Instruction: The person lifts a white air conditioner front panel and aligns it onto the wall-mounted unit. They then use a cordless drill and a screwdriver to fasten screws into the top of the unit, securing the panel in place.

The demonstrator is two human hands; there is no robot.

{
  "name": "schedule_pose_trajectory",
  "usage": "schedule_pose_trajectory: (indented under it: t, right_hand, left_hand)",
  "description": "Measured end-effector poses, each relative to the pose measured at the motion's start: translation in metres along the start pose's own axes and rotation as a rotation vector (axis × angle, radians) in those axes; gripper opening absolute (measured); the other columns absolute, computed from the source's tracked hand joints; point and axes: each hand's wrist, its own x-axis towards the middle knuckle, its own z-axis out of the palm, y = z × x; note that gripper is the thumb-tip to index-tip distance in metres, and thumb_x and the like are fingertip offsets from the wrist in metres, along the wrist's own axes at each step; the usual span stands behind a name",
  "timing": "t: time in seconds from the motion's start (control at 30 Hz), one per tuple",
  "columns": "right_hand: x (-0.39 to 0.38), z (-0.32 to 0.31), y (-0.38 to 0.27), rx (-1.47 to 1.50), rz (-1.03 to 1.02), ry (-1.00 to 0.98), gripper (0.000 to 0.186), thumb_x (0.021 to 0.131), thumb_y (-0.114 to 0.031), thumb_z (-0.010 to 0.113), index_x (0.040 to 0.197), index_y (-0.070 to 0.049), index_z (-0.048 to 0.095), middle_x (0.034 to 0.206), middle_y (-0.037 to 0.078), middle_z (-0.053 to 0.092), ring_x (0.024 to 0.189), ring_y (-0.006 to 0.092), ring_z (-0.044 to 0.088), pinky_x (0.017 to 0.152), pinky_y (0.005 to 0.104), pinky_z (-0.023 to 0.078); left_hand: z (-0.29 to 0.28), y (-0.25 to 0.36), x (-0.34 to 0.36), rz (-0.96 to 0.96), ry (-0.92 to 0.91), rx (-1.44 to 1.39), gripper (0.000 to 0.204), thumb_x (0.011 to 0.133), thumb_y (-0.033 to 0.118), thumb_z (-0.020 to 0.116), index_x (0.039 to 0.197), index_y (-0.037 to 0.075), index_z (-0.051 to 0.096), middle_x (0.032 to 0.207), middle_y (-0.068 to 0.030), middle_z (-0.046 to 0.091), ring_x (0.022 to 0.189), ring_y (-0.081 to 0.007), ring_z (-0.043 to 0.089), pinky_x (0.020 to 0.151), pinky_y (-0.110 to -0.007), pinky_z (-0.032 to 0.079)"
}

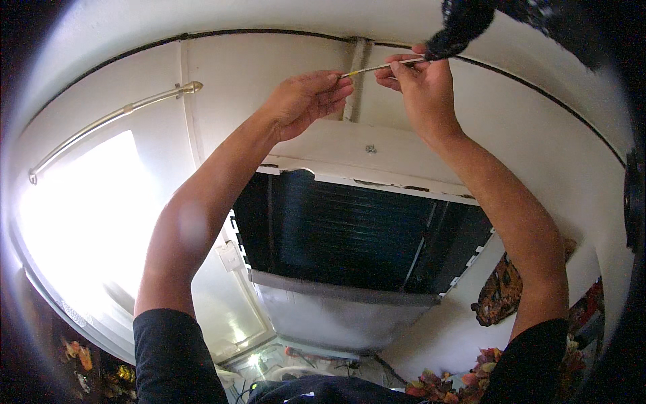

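Observation:
Both my arms reach up toward the top of the view. A thin pale rod [377, 67] with a short yellow section stretches between my hands, tilted slightly up to the right. The fingertips of my left hand [311, 101] pinch its left end beside the yellow part. My right hand [427, 91] grips the rod's other end between thumb and fingers. A black fuzzy thing [464, 27] hangs right above my right hand and covers part of its fingertips. The rod's exact kind is not clear.
Below my hands is a large dark rectangular opening [350, 222] in a white frame, with grey fabric [336, 310] under it. A metal curtain rod [114, 124] runs above a bright window [94, 215] at left. Autumn-coloured leaves [457, 380] lie at lower right.

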Motion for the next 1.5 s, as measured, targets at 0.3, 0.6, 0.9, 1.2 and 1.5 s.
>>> schedule_pose_trajectory:
  t: [0.3,0.6,0.9,1.2,1.5]
  right_hand:
    - [0.024,0.037,0.019,-0.008,0.239,0.001,0.031,0.099,-0.001,0.052,0.123,0.001,0.033,0.108,0.02,0.063,0.095,0.0277,0.071,0.087,0.0359,0.062]
    - [0.053,0.071,0.048,-0.077,0.213,-0.064,0.044,0.097,-0.005,0.059,0.127,0.002,0.028,0.108,0.021,0.063,0.093,0.0289,0.071,0.087,0.0349,0.061]
    - [0.07,0.106,0.097,-0.118,0.302,-0.145,0.043,0.097,-0.004,0.057,0.127,0.005,0.028,0.106,0.022,0.061,0.091,0.0272,0.071,0.083,0.0326,0.061]
    - [0.086,0.103,0.129,-0.244,0.245,-0.132,0.041,0.097,-0.003,0.056,0.128,0.006,0.03,0.105,0.022,0.061,0.089,0.0263,0.071,0.079,0.0323,0.062]
    - [0.084,0.105,0.154,-0.219,0.169,-0.16,0.039,0.096,0.0,0.055,0.126,0.004,0.031,0.103,0.022,0.061,0.085,0.0271,0.071,0.073,0.033,0.063]
  left_hand:
    - [-0.043,0.01,0.001,0.06,-0.012,0.003,0.034,0.102,0.022,0.056,0.129,0.002,0.055,0.127,-0.0104,0.063,0.116,-0.0213,0.061,0.104,-0.037,0.049]
    - [-0.093,0.018,0.016,0.076,0.04,0.072,0.034,0.102,0.023,0.056,0.129,0.003,0.054,0.127,-0.0106,0.063,0.119,-0.022,0.061,0.105,-0.038,0.048]
    - [-0.133,-0.003,0.041,0.026,-0.064,0.133,0.035,0.103,0.027,0.054,0.128,0.004,0.055,0.132,-0.0109,0.06,0.124,-0.0232,0.057,0.108,-0.041,0.044]
    - [-0.164,-0.036,0.059,0.023,0.001,-0.061,0.033,0.104,0.025,0.051,0.127,0.003,0.054,0.128,-0.0119,0.061,0.123,-0.0248,0.058,0.107,-0.042,0.045]
    - [-0.177,-0.052,0.065,-0.007,0.046,-0.097,0.027,0.105,0.026,0.049,0.121,0.006,0.058,0.121,-0.0077,0.065,0.114,-0.0203,0.062,0.102,-0.037,0.048]
